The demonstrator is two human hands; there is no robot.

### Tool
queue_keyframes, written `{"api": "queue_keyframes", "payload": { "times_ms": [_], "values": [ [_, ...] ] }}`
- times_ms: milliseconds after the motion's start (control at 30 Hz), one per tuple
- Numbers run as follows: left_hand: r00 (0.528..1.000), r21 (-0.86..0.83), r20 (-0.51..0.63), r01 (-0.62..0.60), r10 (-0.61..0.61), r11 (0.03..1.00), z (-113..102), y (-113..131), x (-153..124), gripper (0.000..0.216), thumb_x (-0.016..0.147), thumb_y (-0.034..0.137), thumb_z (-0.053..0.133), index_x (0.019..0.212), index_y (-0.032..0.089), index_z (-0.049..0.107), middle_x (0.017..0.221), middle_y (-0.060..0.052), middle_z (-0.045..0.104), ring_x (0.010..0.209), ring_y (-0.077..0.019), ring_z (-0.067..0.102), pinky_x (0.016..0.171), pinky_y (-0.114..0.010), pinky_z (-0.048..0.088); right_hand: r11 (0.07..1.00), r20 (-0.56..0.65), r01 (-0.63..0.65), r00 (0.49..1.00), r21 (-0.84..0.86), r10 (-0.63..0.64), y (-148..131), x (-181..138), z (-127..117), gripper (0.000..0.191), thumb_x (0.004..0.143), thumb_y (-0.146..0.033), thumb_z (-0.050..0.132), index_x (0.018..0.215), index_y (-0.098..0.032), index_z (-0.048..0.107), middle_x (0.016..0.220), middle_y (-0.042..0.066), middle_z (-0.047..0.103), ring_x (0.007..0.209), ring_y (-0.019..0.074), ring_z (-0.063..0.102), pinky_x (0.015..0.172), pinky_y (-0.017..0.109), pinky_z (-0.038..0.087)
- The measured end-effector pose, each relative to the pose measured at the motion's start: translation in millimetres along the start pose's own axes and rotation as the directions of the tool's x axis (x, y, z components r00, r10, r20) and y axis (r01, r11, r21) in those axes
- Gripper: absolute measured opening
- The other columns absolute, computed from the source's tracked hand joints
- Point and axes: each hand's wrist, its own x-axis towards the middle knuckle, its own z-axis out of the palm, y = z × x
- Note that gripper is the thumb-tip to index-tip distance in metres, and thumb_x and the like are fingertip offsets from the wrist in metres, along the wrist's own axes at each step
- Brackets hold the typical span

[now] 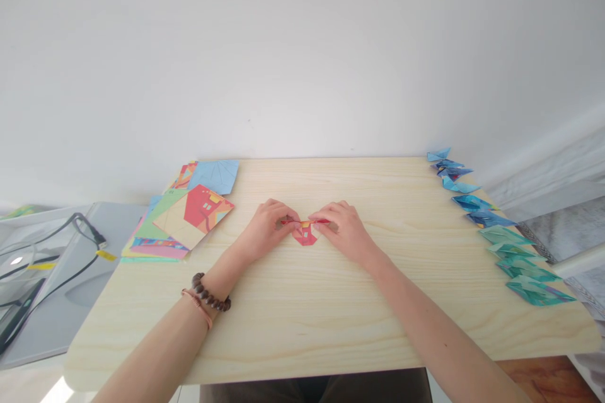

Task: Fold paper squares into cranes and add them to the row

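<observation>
- Left hand (268, 227): rested on the wooden table (331, 327) near its middle, fingers curled and pinched on the left end of a small red folded paper (305, 234).
- Right hand (344, 230): lay opposite, fingers likewise bent, pinching the right end of the same paper along its upper folded edge.
- Red folded paper: sat flat on the tabletop between the two hands, just beyond the middle of the table; its lower point showed below the fingertips, with a small yellow patch at the fold.
- Beaded bracelet (211, 295): dark brown beads around the left wrist, beside a thin pink band.
- Stack of patterned paper sheets (182, 217): lay at the table's far left corner, well apart from the hands; a red-and-tan sheet was uppermost, a light blue sheet behind it.
- Row of folded blue and green paper pieces (491, 223): ran along the table's right edge, blue farther away, green nearer.
- Black cable (70, 230): lay on the grey surface left of the table.
</observation>
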Motion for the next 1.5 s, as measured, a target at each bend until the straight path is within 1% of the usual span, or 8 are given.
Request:
{"api": "queue_keyframes", "payload": {
  "times_ms": [167,433,600,767,967,1167,1333,1500],
  "values": [
    [0.999,-0.044,0.031,-0.041,0.042,0.998,-3,1,-3,0.016,0.086,0.029,0.051,0.091,0.022,0.064,0.082,-0.002,0.065,0.086,-0.0170,0.054,0.082,-0.031,0.042,0.999,0.005,0.041,0.999,0.028,-0.041,3,0,-2,0.015,0.083,-0.024,0.057,0.094,-0.027,0.067,0.087,0.002,0.062,0.086,0.0176,0.049,0.082,0.034,0.036],
    [0.989,0.096,0.007,-0.147,0.148,0.984,3,-11,-7,0.024,0.087,0.031,0.049,0.104,0.026,0.066,0.093,-0.006,0.060,0.091,-0.0188,0.052,0.082,-0.033,0.044,0.993,0.003,0.119,0.993,-0.022,-0.119,6,-1,-1,0.024,0.086,-0.025,0.053,0.105,-0.030,0.065,0.088,0.004,0.057,0.085,0.0178,0.049,0.079,0.035,0.039],
    [0.995,0.045,-0.015,-0.101,0.102,0.994,3,-9,-7,0.025,0.086,0.031,0.051,0.106,0.024,0.063,0.093,-0.007,0.060,0.089,-0.0185,0.054,0.080,-0.032,0.045,0.994,0.003,0.109,0.994,0.001,-0.109,3,-2,-1,0.023,0.087,-0.024,0.050,0.105,-0.028,0.065,0.088,0.004,0.056,0.087,0.0174,0.049,0.081,0.035,0.040],
    [1.000,-0.140,0.010,-0.016,0.017,0.990,0,-4,-5,0.017,0.084,0.032,0.053,0.090,0.020,0.065,0.088,-0.005,0.062,0.083,-0.0162,0.057,0.076,-0.028,0.046,0.991,-0.025,0.123,0.992,0.059,-0.121,0,-3,-4,0.023,0.089,-0.024,0.047,0.104,-0.024,0.064,0.091,0.005,0.055,0.088,0.0168,0.050,0.082,0.033,0.043],
    [0.997,-0.215,-0.050,0.049,-0.061,0.975,-2,0,-4,0.017,0.084,0.032,0.053,0.087,0.018,0.063,0.085,-0.005,0.062,0.078,-0.0154,0.057,0.068,-0.026,0.045,0.985,-0.082,0.119,0.991,0.127,-0.109,-1,-2,-4,0.024,0.088,-0.027,0.049,0.109,-0.025,0.060,0.101,0.006,0.057,0.091,0.0169,0.054,0.084,0.033,0.045],
    [0.997,-0.198,-0.073,-0.003,-0.012,0.980,-5,5,-5,0.014,0.085,0.029,0.052,0.084,0.018,0.061,0.083,-0.005,0.060,0.078,-0.0147,0.055,0.069,-0.026,0.044,0.961,-0.118,0.077,0.992,0.265,-0.047,-4,-3,-2,0.014,0.087,-0.026,0.050,0.094,-0.022,0.061,0.087,0.003,0.062,0.077,0.0128,0.057,0.068,0.026,0.047],
    [0.994,-0.204,-0.098,-0.060,0.041,0.977,-5,8,-7,0.009,0.084,0.025,0.055,0.082,0.017,0.058,0.080,-0.002,0.057,0.072,-0.0119,0.052,0.068,-0.025,0.043,0.957,-0.232,0.071,0.973,0.281,-0.004,-8,-2,-6,0.009,0.082,-0.029,0.058,0.079,-0.020,0.058,0.076,0.001,0.061,0.069,0.0120,0.055,0.063,0.025,0.046],
    [0.992,-0.177,-0.107,-0.081,0.062,0.981,-5,6,-7,0.011,0.085,0.026,0.053,0.085,0.017,0.060,0.083,-0.004,0.060,0.076,-0.0132,0.055,0.068,-0.026,0.045,0.959,-0.222,0.026,0.974,0.284,0.039,-6,-3,-7,0.011,0.077,-0.031,0.064,0.075,-0.021,0.062,0.073,0.000,0.065,0.064,0.0119,0.055,0.063,0.026,0.046]
  ]
}}
